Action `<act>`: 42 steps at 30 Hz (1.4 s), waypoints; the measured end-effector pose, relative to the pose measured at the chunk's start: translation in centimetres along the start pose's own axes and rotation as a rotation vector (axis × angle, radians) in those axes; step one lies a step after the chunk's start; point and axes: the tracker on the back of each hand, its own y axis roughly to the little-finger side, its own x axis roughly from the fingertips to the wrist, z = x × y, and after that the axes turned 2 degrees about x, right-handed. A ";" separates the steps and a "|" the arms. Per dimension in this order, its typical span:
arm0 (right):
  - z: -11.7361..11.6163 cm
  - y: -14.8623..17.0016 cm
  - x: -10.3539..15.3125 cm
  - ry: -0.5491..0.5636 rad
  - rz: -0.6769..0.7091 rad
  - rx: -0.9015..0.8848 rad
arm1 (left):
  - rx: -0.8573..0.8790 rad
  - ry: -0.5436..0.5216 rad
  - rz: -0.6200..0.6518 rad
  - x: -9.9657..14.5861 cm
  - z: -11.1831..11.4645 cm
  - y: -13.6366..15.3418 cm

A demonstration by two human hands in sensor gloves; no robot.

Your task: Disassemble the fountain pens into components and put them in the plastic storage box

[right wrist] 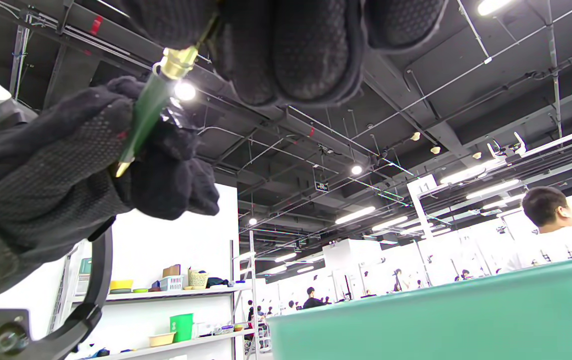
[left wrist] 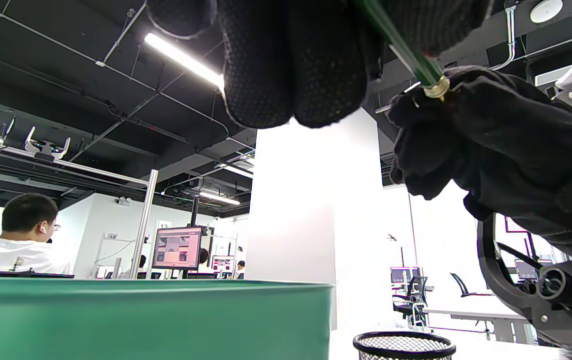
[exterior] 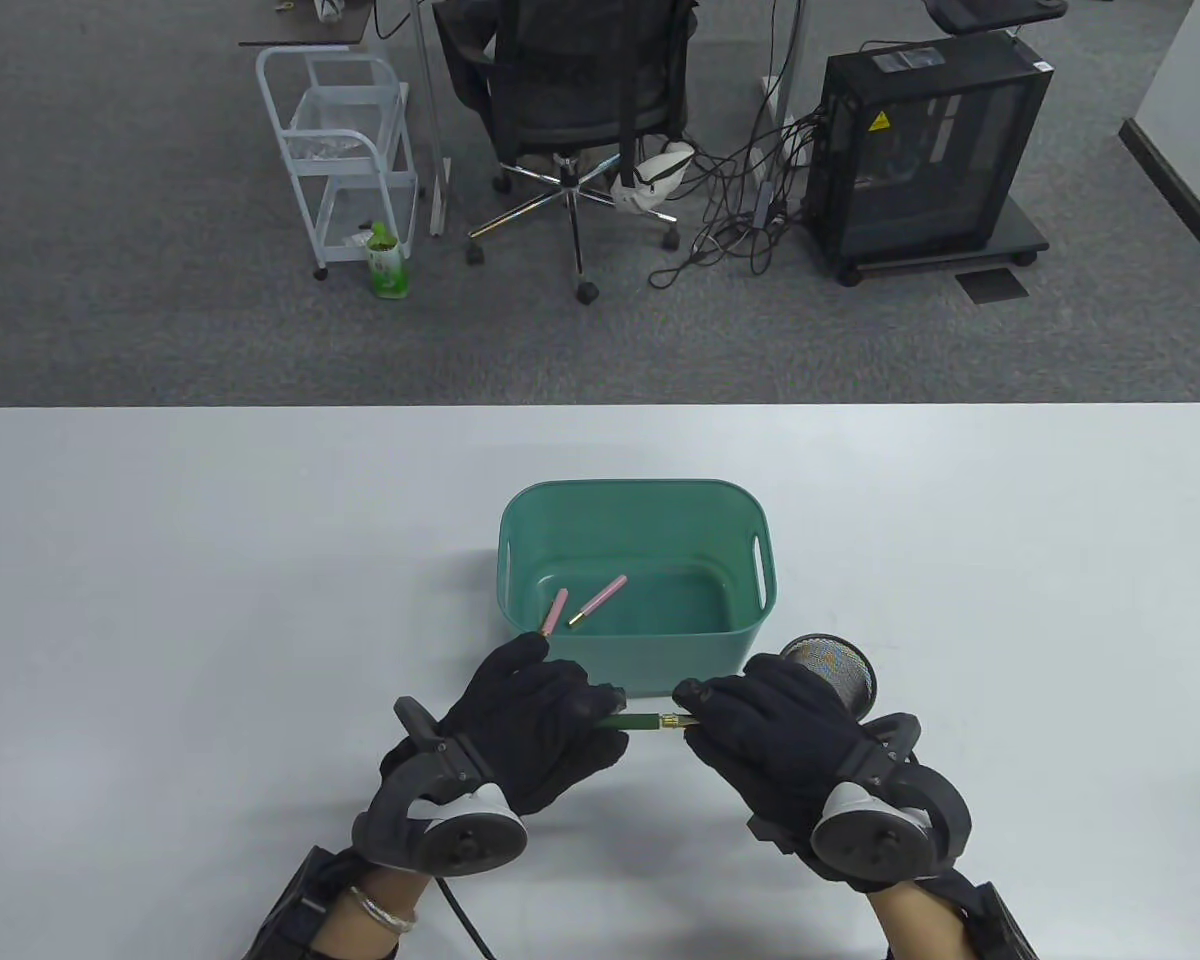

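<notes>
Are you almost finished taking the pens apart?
Partly. Two pink pen pieces already lie inside the green storage box, so one pen looks at least partly dealt with. Right now the left hand and right hand each grip an end of a green pen, held in front of the box. Its pieces are not yet in the box. I cannot see whether the mesh cup holds more pens.

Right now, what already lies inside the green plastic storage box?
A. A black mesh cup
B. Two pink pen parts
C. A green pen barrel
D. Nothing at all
B: two pink pen parts lie on the floor of the green plastic storage box; the green pen is gripped between the left hand and right hand.
</notes>
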 end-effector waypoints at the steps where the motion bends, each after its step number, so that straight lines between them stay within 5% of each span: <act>1: 0.0 0.0 0.0 0.000 -0.001 -0.001 | 0.000 -0.001 0.000 0.0 0.0 0.0; 42: 2.3 1.8 0.0 0.089 -0.077 -0.014 | 0.082 -0.085 -0.104 1.0 -2.3 3.1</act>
